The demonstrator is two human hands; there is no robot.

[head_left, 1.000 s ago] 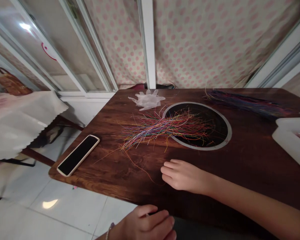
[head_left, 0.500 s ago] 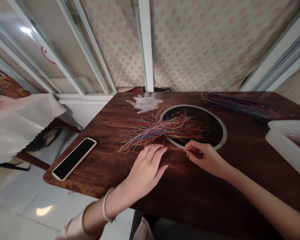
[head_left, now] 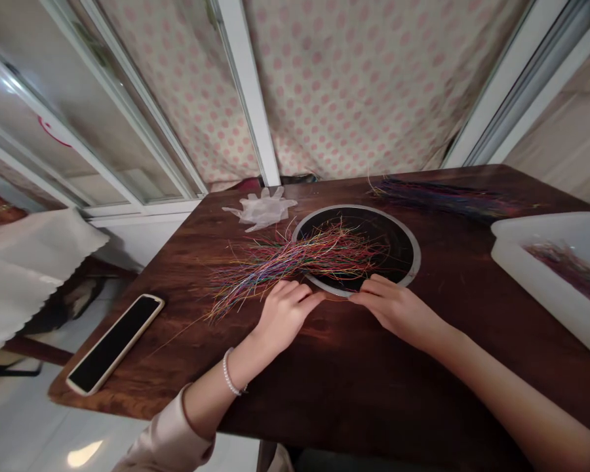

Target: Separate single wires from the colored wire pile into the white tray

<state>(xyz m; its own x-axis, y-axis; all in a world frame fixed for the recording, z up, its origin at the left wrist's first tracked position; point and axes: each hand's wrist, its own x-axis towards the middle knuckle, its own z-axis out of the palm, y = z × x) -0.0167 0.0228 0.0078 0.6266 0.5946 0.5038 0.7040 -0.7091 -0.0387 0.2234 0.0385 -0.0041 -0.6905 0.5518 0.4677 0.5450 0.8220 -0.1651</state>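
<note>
My left hand [head_left: 282,311] and right hand [head_left: 396,308] rest loosely curled, holding nothing I can see, at the near edge of the thread pile [head_left: 295,259], which runs left-right just beyond my fingertips.

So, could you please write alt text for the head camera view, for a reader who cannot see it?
Two bare hands, left hand and right hand, rest fingertips at the near edge of a loose pile of multicoloured threads on a dark wooden table, partly over a round black inset. A phone, a clear glove and a white tray lie around.
</note>
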